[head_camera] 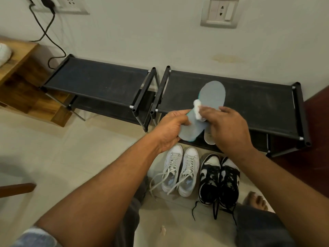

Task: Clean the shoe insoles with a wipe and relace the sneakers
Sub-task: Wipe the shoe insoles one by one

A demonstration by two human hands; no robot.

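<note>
Head view: the left hand grips the grey insole by its heel half, fingers curled under the edge and thumb over the top. That holds it in the air above the right-hand shoe rack, toe end pointing away toward the wall. Held this way, the upper face is turned up and braced, probably so it can take the pressure of wiping without bending. The right hand comes in from the other side, back of the hand up, wrist bent and fingers folded down over a bunched white wipe. It presses the wipe onto the middle of the insole, and a corner of the wipe shows past the fingertips. A second, paler insole pokes out just below the right hand; whether it lies on the rack or is held I cannot tell. On the floor just in front of the rack stand the white sneakers and, just beside them, the black-and-white sneakers, toes toward the rack. Both pairs have loose laces trailing, so I judge the relacing not yet done
</note>
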